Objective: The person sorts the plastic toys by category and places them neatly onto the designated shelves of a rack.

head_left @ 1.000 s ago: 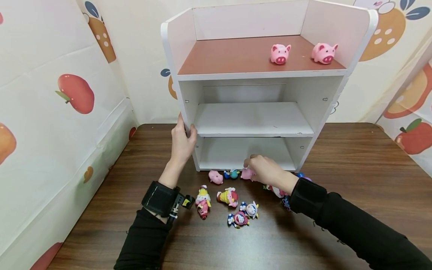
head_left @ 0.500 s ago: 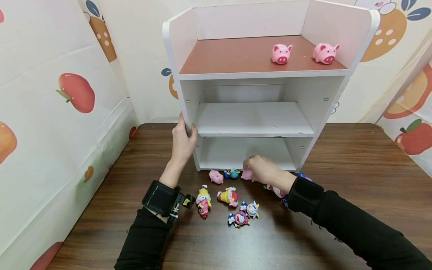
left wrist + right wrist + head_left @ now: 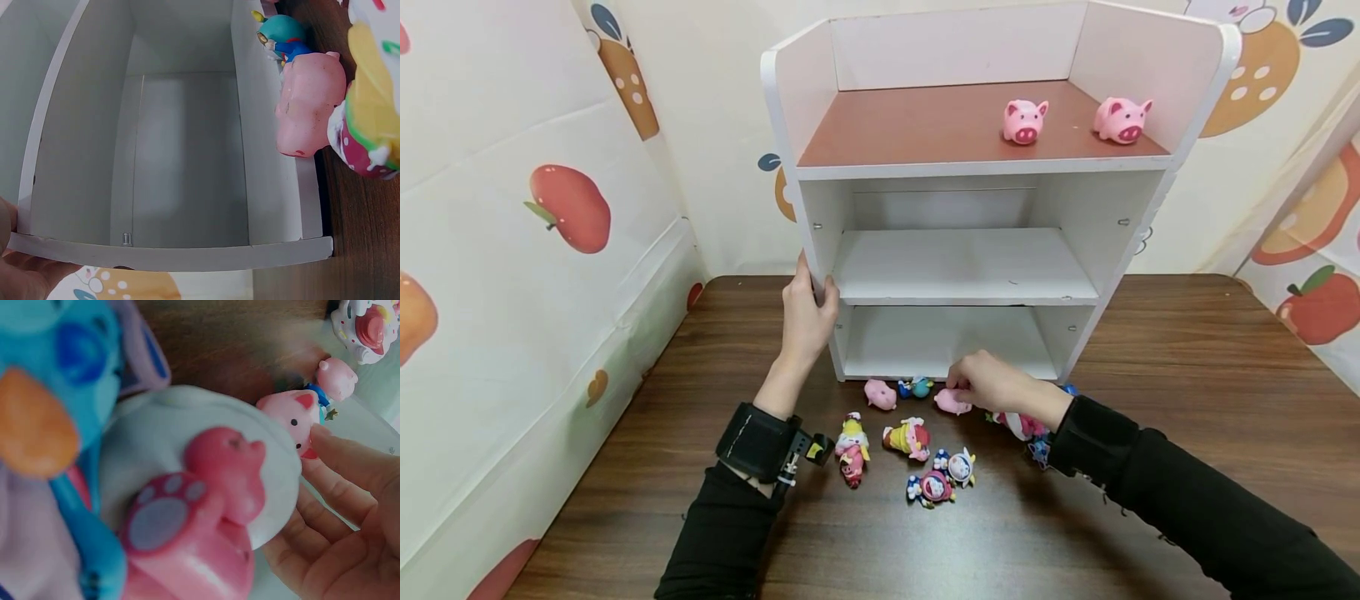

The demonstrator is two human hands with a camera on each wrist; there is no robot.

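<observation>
A white shelf unit (image 3: 966,302) with a brown top stands on the wooden table. My left hand (image 3: 805,321) grips its left side panel, thumb at the front edge and fingers round the outside; the left wrist view shows the fingers (image 3: 40,272) beyond that panel. In front of the bottom shelf, my right hand (image 3: 992,383) pinches a pink toy pig (image 3: 952,402) between thumb and fingers. In the right wrist view, the thumb (image 3: 331,440) overlaps the pig's head (image 3: 290,419) beside a red ear. A second pink pig (image 3: 881,394) and a blue-teal figure (image 3: 915,387) lie to its left.
Two pink pigs (image 3: 1024,122) stand on the brown top, towards the right. Several colourful figures (image 3: 906,437) lie on the table (image 3: 820,550) between my arms. More figures (image 3: 1022,425) lie partly under my right wrist. Walls with fruit prints (image 3: 570,208) border the table.
My right hand and the toy pig at its fingertips have shifted slightly towards me, away from the shelf's bottom edge. The left hand keeps its place on the side panel.
</observation>
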